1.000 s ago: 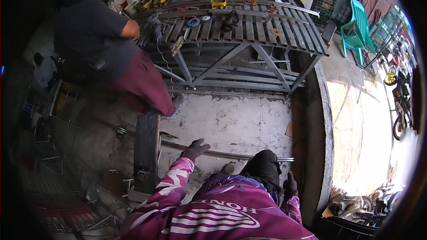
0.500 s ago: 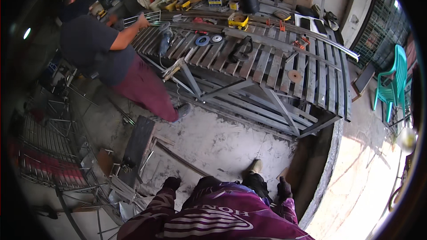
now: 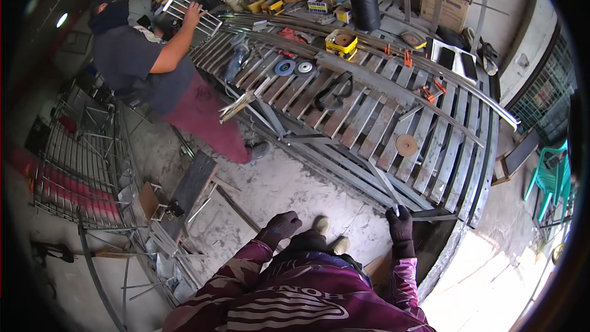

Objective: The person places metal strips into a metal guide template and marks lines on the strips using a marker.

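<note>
My left hand (image 3: 283, 227), in a dark glove, hangs over the floor in front of me. Its fingers are curled in, and nothing shows in them. Also gloved, my right hand (image 3: 401, 226) is by the front edge of the slatted metal workbench (image 3: 424, 172), close to its angled leg brace. Its thumb and a finger stand apart, and I see nothing held; whether it touches the bench I cannot tell. On the slats nearest that hand lies a brown abrasive disc (image 3: 406, 145). A black strap-like piece (image 3: 332, 91) lies farther along.
At the far left a co-worker (image 3: 138, 55) holds up a small barred metal frame (image 3: 192, 15). Long metal bars (image 3: 381, 77), orange clamps (image 3: 427, 92) and an angle grinder (image 3: 236, 58) lie on the bench. Metal racks (image 3: 77, 166) stand left; a green chair (image 3: 549, 172) stands right.
Both my hands have come up and forward from beside my body, the right one to the bench edge. My view has shifted, and I am closer to the bench. The co-worker has raised the barred frame.
</note>
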### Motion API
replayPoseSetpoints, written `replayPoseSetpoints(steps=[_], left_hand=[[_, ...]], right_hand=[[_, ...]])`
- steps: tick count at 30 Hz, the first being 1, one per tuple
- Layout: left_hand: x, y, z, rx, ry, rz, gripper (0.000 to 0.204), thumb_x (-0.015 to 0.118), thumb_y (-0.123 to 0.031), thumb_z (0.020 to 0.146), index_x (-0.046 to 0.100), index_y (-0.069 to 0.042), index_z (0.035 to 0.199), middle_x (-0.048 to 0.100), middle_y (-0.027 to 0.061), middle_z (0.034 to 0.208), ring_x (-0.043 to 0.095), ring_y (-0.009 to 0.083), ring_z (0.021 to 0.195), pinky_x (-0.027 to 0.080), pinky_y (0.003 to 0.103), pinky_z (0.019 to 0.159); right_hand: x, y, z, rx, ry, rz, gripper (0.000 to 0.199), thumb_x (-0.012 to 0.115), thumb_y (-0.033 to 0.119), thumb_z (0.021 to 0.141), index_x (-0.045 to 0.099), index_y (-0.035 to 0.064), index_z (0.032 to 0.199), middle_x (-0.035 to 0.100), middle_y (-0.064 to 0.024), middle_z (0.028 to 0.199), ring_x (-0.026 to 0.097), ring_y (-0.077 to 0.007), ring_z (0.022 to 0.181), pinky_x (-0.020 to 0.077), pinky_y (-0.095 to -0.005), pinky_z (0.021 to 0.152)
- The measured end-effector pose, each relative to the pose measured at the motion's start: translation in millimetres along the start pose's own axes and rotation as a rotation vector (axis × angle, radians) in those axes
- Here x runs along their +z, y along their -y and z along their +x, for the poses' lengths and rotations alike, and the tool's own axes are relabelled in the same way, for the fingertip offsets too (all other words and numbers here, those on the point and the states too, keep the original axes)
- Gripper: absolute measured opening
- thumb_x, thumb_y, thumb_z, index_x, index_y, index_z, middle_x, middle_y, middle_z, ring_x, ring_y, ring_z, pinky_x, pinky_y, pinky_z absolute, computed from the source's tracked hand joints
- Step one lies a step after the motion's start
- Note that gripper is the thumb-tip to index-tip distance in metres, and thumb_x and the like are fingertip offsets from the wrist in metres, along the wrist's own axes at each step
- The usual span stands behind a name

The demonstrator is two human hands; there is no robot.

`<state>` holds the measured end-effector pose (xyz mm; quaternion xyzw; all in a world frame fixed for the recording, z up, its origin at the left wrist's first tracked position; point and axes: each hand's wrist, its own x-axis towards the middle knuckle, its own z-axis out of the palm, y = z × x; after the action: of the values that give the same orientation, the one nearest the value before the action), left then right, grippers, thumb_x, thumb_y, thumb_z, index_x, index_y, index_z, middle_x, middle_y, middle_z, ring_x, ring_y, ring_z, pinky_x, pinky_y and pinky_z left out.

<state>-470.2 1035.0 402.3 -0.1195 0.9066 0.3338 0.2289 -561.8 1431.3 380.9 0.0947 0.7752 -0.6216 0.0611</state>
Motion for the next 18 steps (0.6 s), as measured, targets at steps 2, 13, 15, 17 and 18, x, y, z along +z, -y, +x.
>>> replayPoseSetpoints(steps=[2, 13, 15, 17, 18], left_hand=[[1, 4, 0, -0.064, 0.035, 0.003, 0.036, 0.066, -0.044, 0.087, 0.068, -0.011, 0.102, 0.071, 0.0152, 0.094, 0.068, 0.0364, 0.09, 0.053, 0.045, 0.08], [-67, -51, 59, 0.189, -0.289, -0.395, 0.028, 0.063, -0.027, 0.094, 0.06, -0.001, 0.083, 0.057, 0.0109, 0.069, 0.051, 0.0146, 0.067, 0.047, 0.035, 0.064], [-86, -57, 78, 0.258, -0.344, -0.48, 0.028, 0.064, -0.027, 0.092, 0.059, -0.001, 0.083, 0.055, 0.0117, 0.069, 0.048, 0.0161, 0.066, 0.046, 0.035, 0.064], [-117, -57, 108, 0.319, -0.391, -0.411, 0.029, 0.064, -0.028, 0.092, 0.058, -0.001, 0.082, 0.054, 0.0111, 0.069, 0.046, 0.0164, 0.066, 0.045, 0.034, 0.063], [-133, -61, 122, 0.301, -0.368, -0.422, 0.027, 0.063, -0.027, 0.093, 0.06, -0.002, 0.085, 0.052, 0.0082, 0.068, 0.046, 0.0147, 0.065, 0.044, 0.034, 0.062]], right_hand=[[11, 23, 7, -0.08, 0.066, -0.049, 0.015, 0.071, 0.012, 0.086, 0.061, 0.0011, 0.083, 0.057, 0.0008, 0.073, 0.049, -0.0096, 0.069, 0.0422, -0.0309, 0.062], [75, 93, 98, -0.235, 0.246, -0.103, 0.02, 0.072, 0.016, 0.087, 0.063, -0.001, 0.093, 0.065, -0.011, 0.079, 0.062, -0.0184, 0.076, 0.0491, -0.0353, 0.07], [86, 109, 113, -0.245, 0.258, -0.17, 0.021, 0.072, 0.017, 0.087, 0.063, -0.0014, 0.094, 0.066, -0.0115, 0.079, 0.063, -0.0189, 0.077, 0.0494, -0.0353, 0.072], [106, 129, 129, -0.273, 0.199, -0.21, 0.021, 0.073, 0.015, 0.087, 0.065, -0.001, 0.098, 0.067, -0.0126, 0.084, 0.064, -0.0196, 0.08, 0.0506, -0.0349, 0.074], [118, 142, 139, -0.282, 0.146, -0.374, 0.023, 0.073, 0.015, 0.087, 0.066, -0.0004, 0.102, 0.068, -0.0132, 0.088, 0.066, -0.02, 0.082, 0.0512, -0.0345, 0.075]])
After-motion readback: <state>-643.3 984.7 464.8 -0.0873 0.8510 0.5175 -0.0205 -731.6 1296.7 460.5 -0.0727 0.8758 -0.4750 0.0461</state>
